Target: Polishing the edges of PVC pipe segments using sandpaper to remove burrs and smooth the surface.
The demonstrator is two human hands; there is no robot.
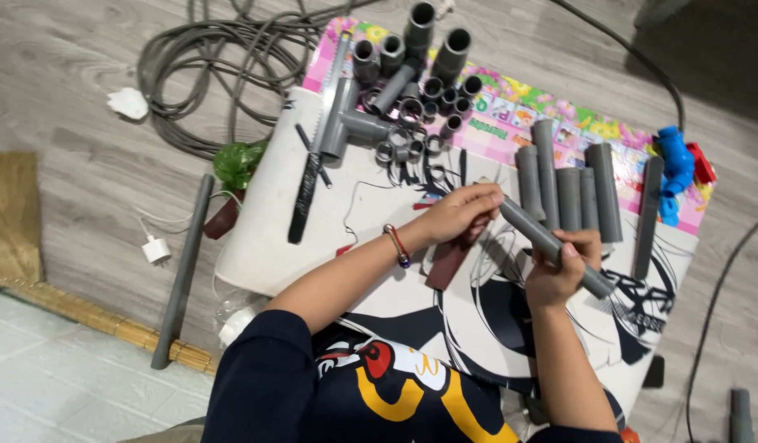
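Now both your hands meet on one grey pipe (551, 244) above the worktop (264, 238).
Your right hand (559, 275) is closed in a grip around its lower half; your left hand (461, 215) pinches its upper end, just beside the row of cut pipes (569, 189).

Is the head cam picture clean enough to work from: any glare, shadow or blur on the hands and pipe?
Head view: even, soft light, no glare; right hand and left hand on the grey pipe look slightly soft; a dark shadow falls top right on the floor; edges bend from the wide lens.
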